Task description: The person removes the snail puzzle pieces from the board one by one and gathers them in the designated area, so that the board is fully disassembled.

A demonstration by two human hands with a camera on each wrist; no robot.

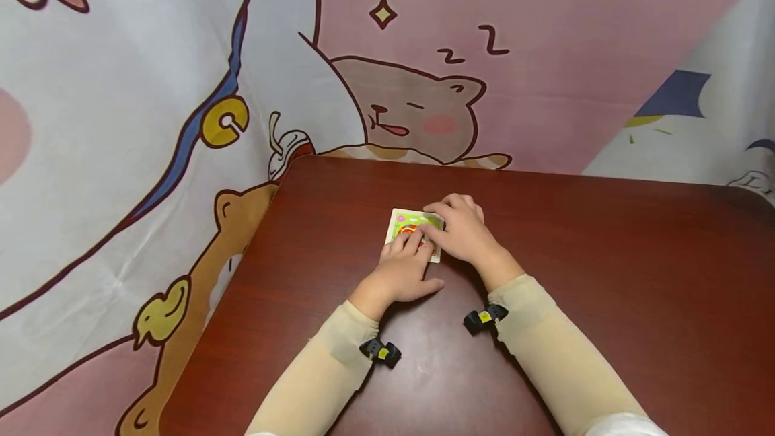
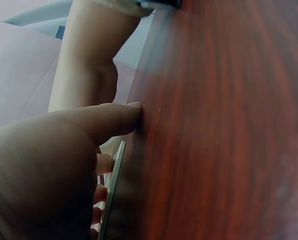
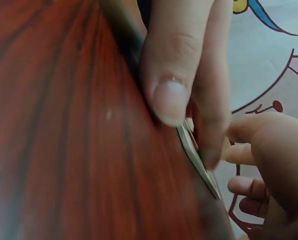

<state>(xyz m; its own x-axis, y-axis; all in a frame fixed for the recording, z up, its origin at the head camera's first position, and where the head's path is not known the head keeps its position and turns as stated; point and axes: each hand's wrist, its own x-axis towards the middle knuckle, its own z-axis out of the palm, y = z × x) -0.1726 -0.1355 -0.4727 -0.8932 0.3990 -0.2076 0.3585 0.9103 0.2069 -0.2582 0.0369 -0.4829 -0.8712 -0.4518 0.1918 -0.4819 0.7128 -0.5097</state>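
A small square picture board [image 1: 414, 218] with a pale border and a green, red and yellow picture lies flat on the dark red-brown table [image 1: 605, 301]. My left hand [image 1: 402, 273] rests over its near left part, fingers extended across the picture and thumb [image 2: 121, 117] pointing out to the side. The right hand [image 1: 463, 229] arches over the board's right side, with its thumb above the picture and its forefinger by the far right corner. Whether those fingers touch the board cannot be told. Its thin pale edge [image 3: 196, 160] shows in the right wrist view. Both hands cover part of the picture.
A cloth with cartoon animals, among them a sleeping bear [image 1: 418, 110], hangs behind the table and along its left side. Each wrist wears a black strap [image 1: 484, 319] over a beige sleeve [image 1: 563, 348]. The board lies nearer the table's far edge.
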